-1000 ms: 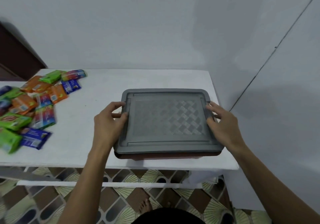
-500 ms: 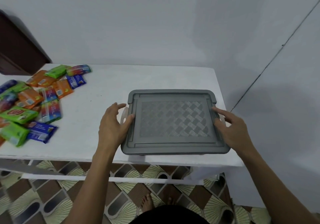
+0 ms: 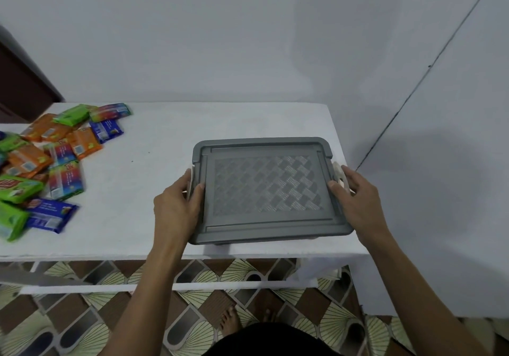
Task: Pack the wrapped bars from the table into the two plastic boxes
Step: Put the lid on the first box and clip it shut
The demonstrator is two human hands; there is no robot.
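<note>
From the head camera, a plastic box (image 3: 275,234) with a grey woven-pattern lid (image 3: 267,187) sits on the white table (image 3: 154,226), toward its right end and close to the front edge. The left hand (image 3: 176,207) grips the box's left side, thumb on the lid and fingers curled round the edge. The right hand (image 3: 358,198) grips the right side the same way, over a pale side clip (image 3: 338,169). The wrapped bars (image 3: 55,157), orange, green and blue, lie heaped at the table's left end, well apart from the box.

Patterned floor tiles (image 3: 82,322); grey wall (image 3: 248,39); dark door (image 3: 19,85).
</note>
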